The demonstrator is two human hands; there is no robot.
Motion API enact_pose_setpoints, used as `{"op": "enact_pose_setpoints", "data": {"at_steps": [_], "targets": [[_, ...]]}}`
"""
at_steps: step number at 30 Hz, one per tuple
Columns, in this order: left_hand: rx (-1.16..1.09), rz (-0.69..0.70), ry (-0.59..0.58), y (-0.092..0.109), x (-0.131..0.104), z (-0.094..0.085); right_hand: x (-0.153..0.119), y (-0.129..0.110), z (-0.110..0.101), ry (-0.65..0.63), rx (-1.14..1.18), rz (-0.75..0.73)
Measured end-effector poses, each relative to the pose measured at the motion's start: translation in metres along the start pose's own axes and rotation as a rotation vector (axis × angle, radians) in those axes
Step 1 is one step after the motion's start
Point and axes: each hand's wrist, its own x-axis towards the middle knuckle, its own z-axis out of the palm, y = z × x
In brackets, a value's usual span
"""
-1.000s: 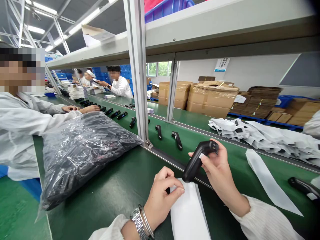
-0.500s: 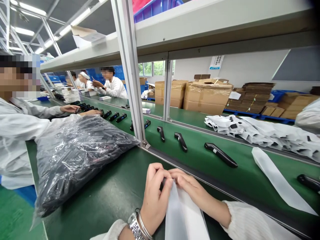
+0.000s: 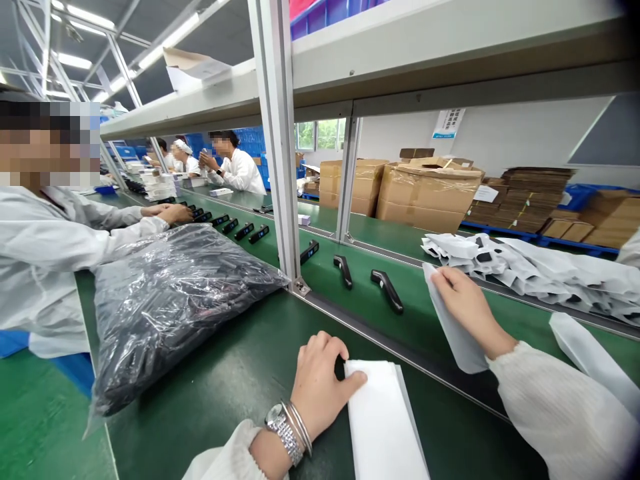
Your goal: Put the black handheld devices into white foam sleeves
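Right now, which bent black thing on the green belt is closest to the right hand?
The bent black device just left of the right hand in the picture; the other bare devices in view lie farther left, toward or past the metal post.

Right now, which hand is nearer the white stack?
Left. The left hand is at the upper-left corner of the white stack, thumb over it; the right hand is apart, beyond and rightward, holding a white sleeve.
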Motion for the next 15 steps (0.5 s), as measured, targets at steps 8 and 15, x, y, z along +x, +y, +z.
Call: {"op": "enact_pose_setpoints", "data": {"at_steps": [8,15], "targets": [[0.053,0.101,-0.060,0.005,-0.003,0.008,0.018,-0.028,0.120,-0.329,-0.030,-0.029],[0.046,0.128,-0.009,0.002,0.000,0.004,0.031,-0.035,0.162,-0.329,0.204,0.198]]}}
